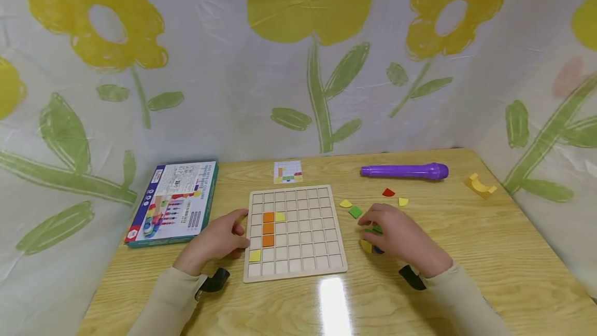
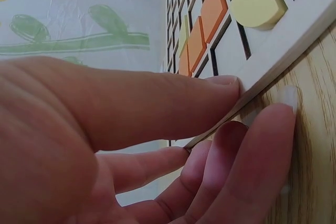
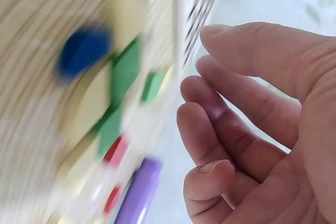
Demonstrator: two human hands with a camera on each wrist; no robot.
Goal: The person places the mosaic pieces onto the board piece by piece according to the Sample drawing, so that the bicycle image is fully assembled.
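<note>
A wooden grid board (image 1: 308, 235) lies on the table. In it sit orange squares (image 1: 268, 228) stacked in one column, a yellow piece (image 1: 280, 216) beside the top one and another yellow piece (image 1: 255, 255) lower left. My left hand (image 1: 216, 240) touches the board's left edge with thumb and forefinger; its other fingers bend loosely beside the edge. Over loose pieces to the board's right hovers my right hand (image 1: 396, 232), holding nothing in the right wrist view. Under and near it are a blue piece (image 3: 84, 51), a green piece (image 1: 355, 212) and a yellow piece (image 1: 366, 246).
Behind the board lies a small pattern card (image 1: 287, 172). A flat box (image 1: 172, 204) is at the left. Toward the back right are a purple microphone-shaped object (image 1: 404, 171) and a yellow arch-shaped piece (image 1: 480, 186). A red piece (image 1: 388, 192) lies beyond my right hand.
</note>
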